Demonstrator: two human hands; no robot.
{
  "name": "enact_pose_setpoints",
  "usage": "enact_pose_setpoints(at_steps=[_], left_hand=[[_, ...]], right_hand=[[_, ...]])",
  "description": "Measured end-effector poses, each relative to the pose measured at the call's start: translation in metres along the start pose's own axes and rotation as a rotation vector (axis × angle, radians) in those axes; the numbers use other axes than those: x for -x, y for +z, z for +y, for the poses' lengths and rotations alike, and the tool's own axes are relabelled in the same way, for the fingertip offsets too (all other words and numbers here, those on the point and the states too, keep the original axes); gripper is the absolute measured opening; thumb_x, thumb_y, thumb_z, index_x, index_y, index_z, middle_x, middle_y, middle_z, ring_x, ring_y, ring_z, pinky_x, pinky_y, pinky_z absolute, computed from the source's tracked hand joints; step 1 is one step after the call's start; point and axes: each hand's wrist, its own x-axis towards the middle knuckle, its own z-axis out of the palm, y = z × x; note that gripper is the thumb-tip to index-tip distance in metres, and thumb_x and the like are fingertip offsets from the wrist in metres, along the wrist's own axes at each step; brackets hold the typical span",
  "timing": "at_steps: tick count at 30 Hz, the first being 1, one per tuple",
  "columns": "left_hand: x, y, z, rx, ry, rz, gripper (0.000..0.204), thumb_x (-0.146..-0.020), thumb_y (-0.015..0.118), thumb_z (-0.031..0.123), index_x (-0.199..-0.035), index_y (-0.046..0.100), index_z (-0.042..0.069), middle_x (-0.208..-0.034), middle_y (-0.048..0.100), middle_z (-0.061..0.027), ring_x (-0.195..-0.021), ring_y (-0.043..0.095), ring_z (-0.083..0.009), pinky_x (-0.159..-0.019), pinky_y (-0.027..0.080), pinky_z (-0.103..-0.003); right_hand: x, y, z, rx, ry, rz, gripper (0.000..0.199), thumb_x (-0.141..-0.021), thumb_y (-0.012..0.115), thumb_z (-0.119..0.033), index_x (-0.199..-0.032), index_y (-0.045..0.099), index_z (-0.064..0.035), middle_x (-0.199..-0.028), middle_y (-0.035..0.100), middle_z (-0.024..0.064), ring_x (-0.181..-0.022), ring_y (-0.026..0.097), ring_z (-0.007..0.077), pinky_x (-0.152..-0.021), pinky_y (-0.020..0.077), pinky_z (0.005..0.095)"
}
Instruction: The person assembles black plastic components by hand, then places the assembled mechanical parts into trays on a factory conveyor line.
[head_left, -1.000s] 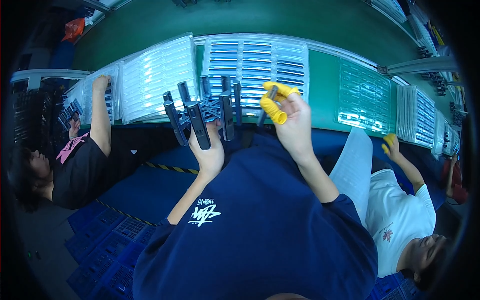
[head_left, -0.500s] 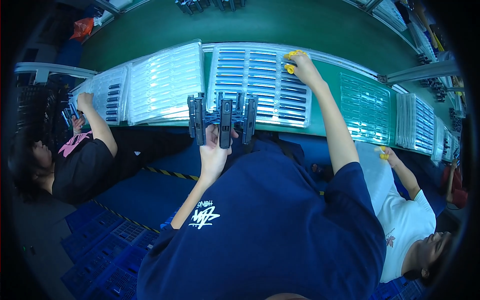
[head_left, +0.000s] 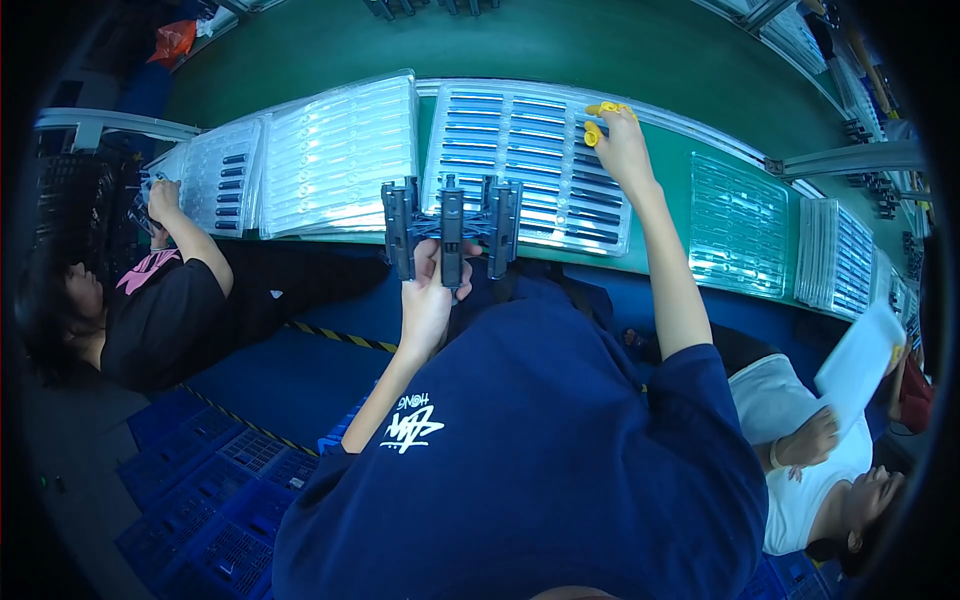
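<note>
Whether right fingers [head_left: 612, 107] grip is unclear; left fingers [head_left: 424, 264] clamp a blue-spoked dark holder [head_left: 452, 235].

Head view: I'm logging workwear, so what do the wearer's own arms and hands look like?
Short, dark navy-blue fabric sleeves leave both forearms bare. On the right hand, bright yellow, tube-like finger covers are worn; their exact number is hard to tell. The left hand shows no glove or cover on its visible part.

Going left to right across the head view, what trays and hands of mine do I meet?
Partly filled tray, pile of clear trays, your left hand, your right hand, lone clear tray, stack of trays.
</note>
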Motion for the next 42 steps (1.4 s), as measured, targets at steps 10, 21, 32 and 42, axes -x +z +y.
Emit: enact_pose_setpoints(at_steps=[10,21,32,42], left_hand=[[-0.013,0.019,-0.004,-0.231,0.053,0.033,0.029,-0.096,0.044,0.026,-0.086,0.055,0.002,-0.064,0.050,-0.0018,-0.060,0.045,-0.0087,-0.055,0.035,-0.023],[-0.006,0.024,0.005,-0.512,0.059,0.085,0.025,-0.096,0.045,0.019,-0.081,0.053,0.001,-0.062,0.050,-0.0015,-0.056,0.045,-0.0078,-0.053,0.036,-0.022],[-0.011,0.023,-0.012,-0.315,0.188,0.186,0.029,-0.095,0.047,0.020,-0.074,0.055,0.002,-0.059,0.046,0.0012,-0.053,0.040,-0.0056,-0.048,0.031,-0.022],[-0.010,0.013,-0.008,-0.346,0.150,0.026,0.020,-0.093,0.052,0.018,-0.084,0.054,0.000,-0.066,0.053,-0.0013,-0.055,0.045,-0.0038,-0.047,0.034,-0.018]], right_hand=[[0.087,-0.035,-0.108,-1.292,0.117,-0.249,0.031,-0.079,0.064,0.003,-0.109,0.057,0.0030,-0.099,0.057,0.0060,-0.091,0.057,0.0125,-0.078,0.0501,0.0235],[0.093,-0.036,-0.101,-1.239,0.214,-0.288,0.027,-0.081,0.061,0.003,-0.108,0.058,0.0023,-0.099,0.059,0.0074,-0.094,0.058,0.0138,-0.081,0.0497,0.0244],[0.094,-0.030,-0.110,-1.289,0.215,-0.329,0.028,-0.083,0.059,0.004,-0.110,0.054,0.0022,-0.092,0.055,0.0055,-0.085,0.057,0.0120,-0.077,0.0477,0.0228],[0.093,-0.042,-0.103,-1.284,0.280,-0.288,0.031,-0.081,0.066,-0.004,-0.110,0.056,0.0011,-0.101,0.057,0.0059,-0.093,0.055,0.0124,-0.081,0.0463,0.0228]])
